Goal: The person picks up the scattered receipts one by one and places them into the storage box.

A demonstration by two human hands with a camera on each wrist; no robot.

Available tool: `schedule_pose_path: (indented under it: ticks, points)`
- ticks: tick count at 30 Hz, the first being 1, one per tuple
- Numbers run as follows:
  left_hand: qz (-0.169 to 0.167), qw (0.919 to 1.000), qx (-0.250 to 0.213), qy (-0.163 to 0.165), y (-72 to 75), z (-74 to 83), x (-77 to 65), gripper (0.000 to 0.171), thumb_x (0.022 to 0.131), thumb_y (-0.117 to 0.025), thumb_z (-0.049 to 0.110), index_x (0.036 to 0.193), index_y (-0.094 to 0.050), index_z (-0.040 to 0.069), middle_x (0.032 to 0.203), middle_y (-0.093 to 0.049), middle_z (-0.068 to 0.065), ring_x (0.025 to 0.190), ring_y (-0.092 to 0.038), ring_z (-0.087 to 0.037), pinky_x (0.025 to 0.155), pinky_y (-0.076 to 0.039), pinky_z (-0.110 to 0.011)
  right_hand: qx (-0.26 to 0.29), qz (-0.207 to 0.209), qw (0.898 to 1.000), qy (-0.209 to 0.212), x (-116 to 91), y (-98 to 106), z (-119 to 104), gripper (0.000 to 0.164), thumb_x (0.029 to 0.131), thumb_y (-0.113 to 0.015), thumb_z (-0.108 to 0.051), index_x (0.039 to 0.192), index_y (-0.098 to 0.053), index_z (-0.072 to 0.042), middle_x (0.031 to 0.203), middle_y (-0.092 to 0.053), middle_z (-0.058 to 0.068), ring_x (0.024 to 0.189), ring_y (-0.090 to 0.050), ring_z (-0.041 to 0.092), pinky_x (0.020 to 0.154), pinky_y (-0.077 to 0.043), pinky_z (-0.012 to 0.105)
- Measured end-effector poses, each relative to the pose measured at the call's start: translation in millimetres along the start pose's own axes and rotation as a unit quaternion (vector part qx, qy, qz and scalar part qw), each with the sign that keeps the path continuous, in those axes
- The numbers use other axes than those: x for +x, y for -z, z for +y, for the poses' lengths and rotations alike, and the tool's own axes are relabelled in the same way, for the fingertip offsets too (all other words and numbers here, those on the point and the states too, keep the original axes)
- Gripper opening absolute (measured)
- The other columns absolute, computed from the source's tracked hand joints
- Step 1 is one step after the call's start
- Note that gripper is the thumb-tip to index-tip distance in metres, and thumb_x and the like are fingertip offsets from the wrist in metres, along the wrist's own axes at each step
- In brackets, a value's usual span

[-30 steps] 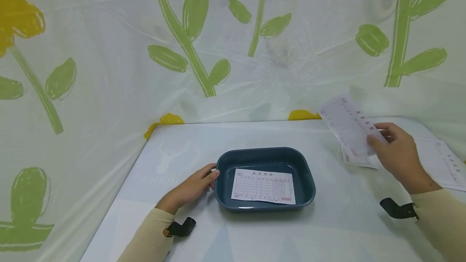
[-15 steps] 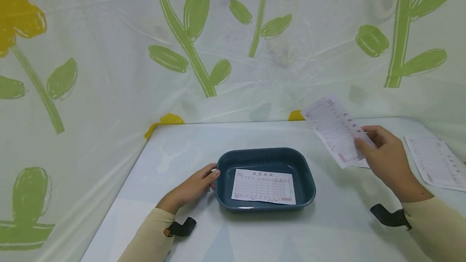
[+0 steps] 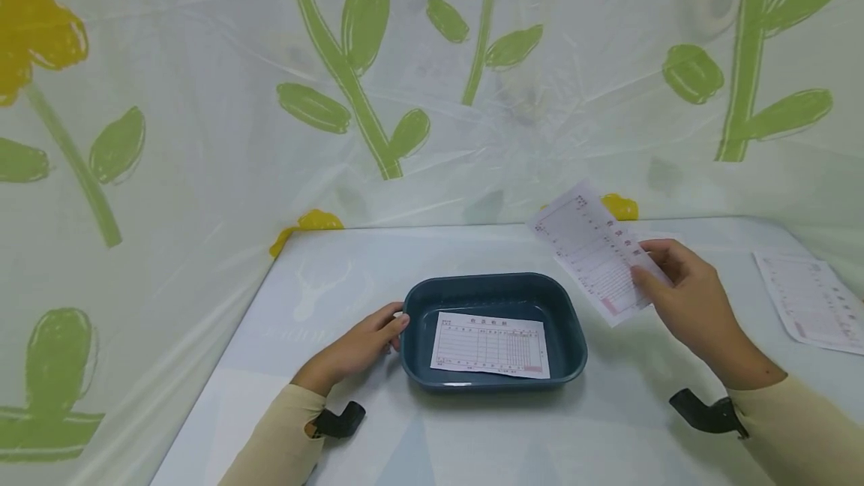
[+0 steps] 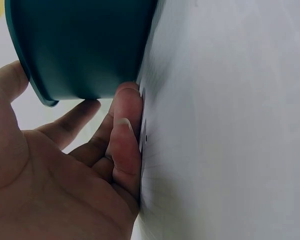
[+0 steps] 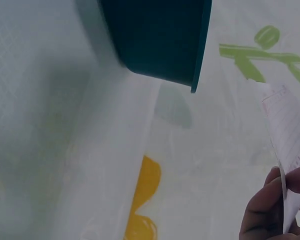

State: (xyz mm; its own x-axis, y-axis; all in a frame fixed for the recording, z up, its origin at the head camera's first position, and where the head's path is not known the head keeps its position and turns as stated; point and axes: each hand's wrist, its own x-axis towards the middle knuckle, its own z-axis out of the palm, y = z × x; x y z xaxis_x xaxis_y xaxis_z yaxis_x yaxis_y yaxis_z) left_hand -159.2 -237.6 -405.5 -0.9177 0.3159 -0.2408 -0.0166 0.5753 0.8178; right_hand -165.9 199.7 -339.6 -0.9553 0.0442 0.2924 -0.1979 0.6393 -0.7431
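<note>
A dark blue rectangular tray (image 3: 493, 387) stands on the table, with a printed receipt slip (image 3: 490, 345) lying flat inside. My left hand (image 3: 358, 347) holds the tray's left end, thumb at the rim; in the left wrist view its fingers (image 4: 127, 107) are under the rim against the outer wall, the lower ones resting on the table. Up and right of the tray, my right hand (image 3: 688, 298) pinches another printed slip (image 3: 594, 250) between thumb and fingers by its right end. That slip is tilted and raised, its lower corner close to the tray's right side.
More printed slips (image 3: 813, 298) lie on the table (image 3: 351, 433) at the far right, and one is mostly hidden behind the right hand. A white curtain (image 3: 202, 133) with yellow flowers and green leaves hangs along the back and left. Black wrist mounts (image 3: 340, 420) stick out from both sleeves.
My right hand has moved left toward the tray, carrying the slip and lowering it slightly. The left hand, the tray and the slip inside it have stayed put.
</note>
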Motion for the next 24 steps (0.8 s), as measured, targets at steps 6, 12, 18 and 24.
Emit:
schedule_pose_path:
  ticks: [6, 12, 18, 24]
  points:
    - [0.003, 0.9999, -0.004, 0.009, -0.8, -0.8, 0.0, 0.046, 0.105, -0.041, 0.049, 0.142, -0.047, 0.022, 0.091, -0.058, -0.004, 0.089, -0.055, -0.019, 0.079, -0.043, -0.033, 0.003, -0.011, 1.000, 0.027, -4.3, -13.7, -6.9, 0.036, 0.097, -0.061, -0.009, 0.132, -0.056, -0.003, 0.114, -0.064, 0.025, 0.086, -0.060, 0.026, 0.067, -0.050, 0.006]
    - [-0.001, 1.0000, 0.004, 0.001, 0.8, 1.1, -0.5, 0.049, 0.105, -0.040, 0.049, 0.144, -0.047, 0.020, 0.091, -0.058, -0.005, 0.090, -0.054, -0.019, 0.078, -0.042, -0.033, 0.010, -0.033, 0.999, 0.037, -7.7, -26.6, -12.4, 0.039, 0.095, -0.064, -0.007, 0.133, -0.056, -0.009, 0.108, -0.068, 0.020, 0.083, -0.062, 0.023, 0.065, -0.053, 0.014]
    - [-0.002, 1.0000, 0.007, 0.003, 0.6, 2.2, -0.2, 0.052, 0.105, -0.040, 0.048, 0.148, -0.044, 0.018, 0.091, -0.058, -0.004, 0.091, -0.054, -0.019, 0.078, -0.042, -0.033, 0.029, -0.063, 0.997, 0.037, -9.1, -36.5, -18.5, 0.037, 0.095, -0.064, -0.009, 0.131, -0.057, -0.010, 0.111, -0.068, 0.018, 0.090, -0.063, 0.026, 0.069, -0.053, 0.013]
    - [-0.001, 1.0000, 0.007, 0.006, -0.7, 2.2, 1.2, 0.058, 0.105, -0.040, 0.048, 0.152, -0.040, 0.013, 0.093, -0.059, -0.003, 0.092, -0.054, -0.018, 0.080, -0.042, -0.032, 0.044, -0.111, 0.992, 0.044, -7.0, -47.8, -23.6, 0.038, 0.095, -0.064, -0.010, 0.133, -0.055, -0.013, 0.111, -0.069, 0.017, 0.086, -0.063, 0.022, 0.067, -0.053, 0.018]
